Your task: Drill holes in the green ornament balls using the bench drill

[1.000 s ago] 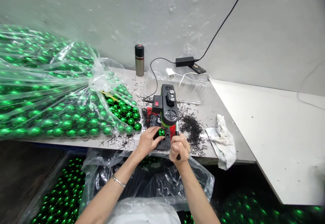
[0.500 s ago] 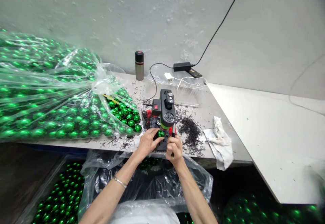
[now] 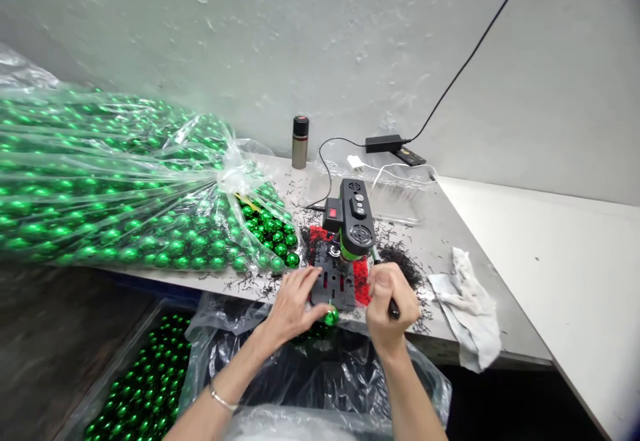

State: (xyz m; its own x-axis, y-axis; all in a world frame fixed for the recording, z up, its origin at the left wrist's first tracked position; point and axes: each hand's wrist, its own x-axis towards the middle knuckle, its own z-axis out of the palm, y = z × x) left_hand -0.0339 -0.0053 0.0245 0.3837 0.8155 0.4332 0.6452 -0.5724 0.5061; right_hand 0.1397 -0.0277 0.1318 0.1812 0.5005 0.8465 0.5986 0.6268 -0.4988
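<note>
A small bench drill press with a black top and green collar stands on the table. My right hand is wrapped round its lever handle, whose black end sticks out below the fist. Over the left side of the slotted black base plate lies my left hand, thumb and fingers spread apart. A shiny green ball is at the thumb's tip, just off the plate's front edge and above the plastic-lined opening. Whether the thumb touches the ball I cannot tell.
A large clear bag of green balls fills the left, its loose balls spilling beside the press. Black shavings and a white rag lie right. Behind are a bottle and a power adapter. A plastic-lined container sits below.
My left hand has moved off the spot under the drill, fingers opening, and the green ball has come forward past the plate's edge. My right hand has pulled the lever handle nearer me.
</note>
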